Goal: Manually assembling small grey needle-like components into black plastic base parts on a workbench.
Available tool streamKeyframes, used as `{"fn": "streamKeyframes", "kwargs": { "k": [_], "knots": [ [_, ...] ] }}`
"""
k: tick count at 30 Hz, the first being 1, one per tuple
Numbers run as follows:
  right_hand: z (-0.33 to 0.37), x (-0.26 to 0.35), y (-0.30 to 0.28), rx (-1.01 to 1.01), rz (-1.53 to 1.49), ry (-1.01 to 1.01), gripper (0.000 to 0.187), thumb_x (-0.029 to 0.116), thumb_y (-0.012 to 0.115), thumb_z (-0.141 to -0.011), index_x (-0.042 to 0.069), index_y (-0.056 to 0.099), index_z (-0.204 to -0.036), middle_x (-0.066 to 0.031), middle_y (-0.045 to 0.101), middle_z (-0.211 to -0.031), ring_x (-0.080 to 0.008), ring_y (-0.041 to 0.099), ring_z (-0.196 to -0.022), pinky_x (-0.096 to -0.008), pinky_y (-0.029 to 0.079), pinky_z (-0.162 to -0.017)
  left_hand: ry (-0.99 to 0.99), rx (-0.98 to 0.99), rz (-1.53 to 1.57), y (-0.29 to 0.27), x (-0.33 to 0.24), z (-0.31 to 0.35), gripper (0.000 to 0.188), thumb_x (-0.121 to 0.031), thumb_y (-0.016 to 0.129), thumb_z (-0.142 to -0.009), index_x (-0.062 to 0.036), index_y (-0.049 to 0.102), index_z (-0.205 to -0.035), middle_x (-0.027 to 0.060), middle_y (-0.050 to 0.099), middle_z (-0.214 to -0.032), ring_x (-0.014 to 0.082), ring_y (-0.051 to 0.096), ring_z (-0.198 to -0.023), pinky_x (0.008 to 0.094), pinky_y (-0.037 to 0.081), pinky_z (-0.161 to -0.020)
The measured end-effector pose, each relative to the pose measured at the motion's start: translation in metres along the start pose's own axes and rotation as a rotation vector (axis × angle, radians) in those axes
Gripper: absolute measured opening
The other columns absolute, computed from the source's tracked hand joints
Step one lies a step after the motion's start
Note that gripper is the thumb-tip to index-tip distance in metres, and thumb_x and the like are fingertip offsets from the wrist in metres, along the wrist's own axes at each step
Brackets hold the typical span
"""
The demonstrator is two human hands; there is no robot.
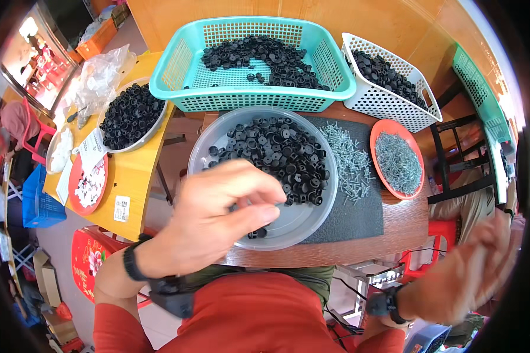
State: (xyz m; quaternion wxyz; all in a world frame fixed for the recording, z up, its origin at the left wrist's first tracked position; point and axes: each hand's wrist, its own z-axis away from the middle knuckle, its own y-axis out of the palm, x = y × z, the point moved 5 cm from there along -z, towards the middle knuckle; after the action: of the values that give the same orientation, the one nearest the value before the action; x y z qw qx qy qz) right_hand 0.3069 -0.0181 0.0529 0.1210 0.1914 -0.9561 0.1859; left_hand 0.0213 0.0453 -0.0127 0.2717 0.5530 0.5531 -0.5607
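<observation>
Head view: left hand [215,215] fingers pinched over the grey bowl [201,154], caps [277,156] just beyond the fingertips for easy picking; right hand [474,267] blurred, fingers' state unclear.

The left hand [218,215] is curled over the near side of a round clear bowl [209,147], its fingertips [259,210] pinched on a small black round part [234,207]; many more black parts [277,156] lie piled in the far half of the bowl; two sit alone by the near rim.
</observation>
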Motion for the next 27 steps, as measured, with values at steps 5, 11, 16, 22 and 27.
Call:
{"fn": "streamKeyframes", "kwargs": {
  "k": [5, 11, 16, 22, 27],
  "knots": [
    [0.047, -0.010, 0.057, 0.264, -0.668, 0.404, 0.028, -0.013, 0.048, -0.078, -0.006, 0.057, -0.104, -0.0150, 0.062, -0.091, -0.0175, 0.056, -0.080, -0.0276, 0.045, -0.073, 0.101, 0.129, -0.406, 0.027, 0.043, -0.017, 0.014, 0.001, 0.063, -0.074, -0.0002, 0.059, -0.087, 0.0084, 0.056, -0.075, 0.0219, 0.056, -0.072, 0.0318, 0.044, -0.064],
    [0.067, -0.013, 0.070, 0.344, -0.679, 0.432, 0.026, -0.016, 0.050, -0.078, -0.004, 0.060, -0.098, -0.0152, 0.063, -0.085, -0.0177, 0.057, -0.077, -0.0267, 0.047, -0.070, 0.213, 0.150, -0.606, 0.051, 0.065, -0.034, 0.014, 0.001, 0.062, -0.071, -0.0018, 0.058, -0.085, 0.0092, 0.051, -0.069, 0.0271, 0.050, -0.069, 0.0377, 0.041, -0.061],
    [0.078, -0.014, 0.075, 0.370, -0.651, 0.406, 0.025, -0.017, 0.052, -0.076, -0.003, 0.061, -0.095, -0.0142, 0.065, -0.083, -0.0176, 0.057, -0.075, -0.0268, 0.047, -0.066, 0.255, 0.224, -0.697, 0.063, 0.072, -0.039, 0.013, 0.000, 0.062, -0.070, -0.0028, 0.057, -0.081, 0.0096, 0.047, -0.070, 0.0283, 0.050, -0.069, 0.0394, 0.040, -0.058],
    [0.086, -0.005, 0.084, 0.454, -0.623, 0.323, 0.021, -0.016, 0.055, -0.075, -0.004, 0.062, -0.091, -0.0130, 0.065, -0.080, -0.0200, 0.057, -0.071, -0.0279, 0.047, -0.063, 0.240, 0.260, -0.730, 0.057, 0.069, -0.038, 0.012, 0.000, 0.063, -0.069, -0.0012, 0.056, -0.079, 0.0104, 0.050, -0.072, 0.0288, 0.053, -0.072, 0.0406, 0.042, -0.058],
    [0.091, 0.011, 0.097, 0.538, -0.681, 0.310, 0.022, -0.015, 0.058, -0.073, -0.003, 0.063, -0.091, -0.0103, 0.065, -0.080, -0.0183, 0.057, -0.069, -0.0272, 0.045, -0.061, 0.162, 0.117, -0.327, 0.039, 0.036, -0.024, 0.016, 0.000, 0.064, -0.070, 0.0008, 0.053, -0.081, 0.0141, 0.053, -0.072, 0.0331, 0.056, -0.068, 0.0410, 0.044, -0.058]
  ]
}}
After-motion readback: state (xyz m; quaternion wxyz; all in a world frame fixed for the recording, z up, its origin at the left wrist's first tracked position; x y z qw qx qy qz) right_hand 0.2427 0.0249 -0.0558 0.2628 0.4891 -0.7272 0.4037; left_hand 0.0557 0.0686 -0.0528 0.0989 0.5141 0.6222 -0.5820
